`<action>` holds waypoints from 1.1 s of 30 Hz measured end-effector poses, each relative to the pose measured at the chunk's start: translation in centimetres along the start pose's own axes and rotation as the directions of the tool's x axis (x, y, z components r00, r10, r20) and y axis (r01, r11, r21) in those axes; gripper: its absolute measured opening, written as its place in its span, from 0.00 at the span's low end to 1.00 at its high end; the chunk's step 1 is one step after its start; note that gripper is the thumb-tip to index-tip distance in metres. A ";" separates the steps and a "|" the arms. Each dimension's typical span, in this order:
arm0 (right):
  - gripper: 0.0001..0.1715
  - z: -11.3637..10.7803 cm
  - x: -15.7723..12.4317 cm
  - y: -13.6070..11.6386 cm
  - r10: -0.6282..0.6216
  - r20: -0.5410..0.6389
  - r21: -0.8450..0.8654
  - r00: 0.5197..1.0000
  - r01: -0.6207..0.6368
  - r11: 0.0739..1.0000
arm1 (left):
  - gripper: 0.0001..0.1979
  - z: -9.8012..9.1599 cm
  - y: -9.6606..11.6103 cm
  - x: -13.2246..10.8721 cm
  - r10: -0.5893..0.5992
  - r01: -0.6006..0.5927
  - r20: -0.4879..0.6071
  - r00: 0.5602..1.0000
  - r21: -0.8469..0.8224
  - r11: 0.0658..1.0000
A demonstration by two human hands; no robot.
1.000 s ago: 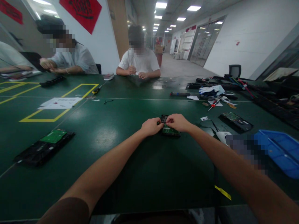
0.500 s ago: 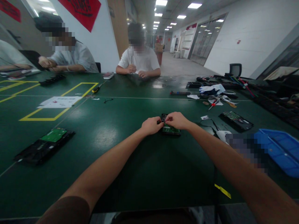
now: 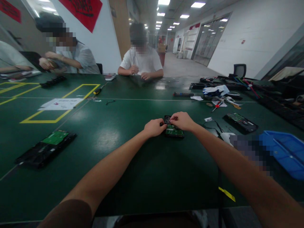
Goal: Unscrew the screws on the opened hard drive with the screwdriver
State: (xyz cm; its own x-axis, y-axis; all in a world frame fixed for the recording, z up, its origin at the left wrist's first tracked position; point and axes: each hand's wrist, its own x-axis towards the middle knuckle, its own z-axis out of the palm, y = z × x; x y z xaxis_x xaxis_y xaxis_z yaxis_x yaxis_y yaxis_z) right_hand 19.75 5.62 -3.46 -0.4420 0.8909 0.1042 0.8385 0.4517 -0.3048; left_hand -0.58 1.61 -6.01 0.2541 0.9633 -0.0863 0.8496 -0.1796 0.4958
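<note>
A small black device with a green circuit board (image 3: 175, 130) lies on the green table in front of me. My left hand (image 3: 155, 127) is closed around its left edge, thumb and fingers pressed against the casing. Over the board's upper part, my right hand (image 3: 182, 121) has its fingertips pinched together. Whatever sits between those fingertips is too small to make out. To the right lies a similar black device with a green board (image 3: 240, 123). A larger black unit with a green board (image 3: 46, 148) rests at the left.
A blue plastic tray (image 3: 288, 155) stands at the right edge, near a white object with a cable (image 3: 228, 138). Farther back are a red screwdriver (image 3: 217, 106), a dark cylindrical tool (image 3: 182, 94) and a paper sheet (image 3: 60, 104). Several people sit across the table (image 3: 133, 158).
My right hand has lifted slightly and shifted a little right, showing more of the board. My left hand stays in place. The person at the far left has raised an arm.
</note>
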 end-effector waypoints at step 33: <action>0.47 1.5 -2.4 0.5 0.478 -0.026 0.357 0.878 -0.438 0.825 | 0.18 -2.0 -2.6 1.5 -0.214 0.170 -0.090 0.973 -0.348 0.922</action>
State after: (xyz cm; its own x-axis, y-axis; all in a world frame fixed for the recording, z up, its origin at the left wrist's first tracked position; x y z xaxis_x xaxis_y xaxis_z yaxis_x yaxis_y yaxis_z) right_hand 20.72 3.61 -5.29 0.0207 0.9993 -0.0297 0.7717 -0.0349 -0.6350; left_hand -3.33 3.87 -5.71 0.0239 0.9935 -0.1117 0.6654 0.0676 0.7434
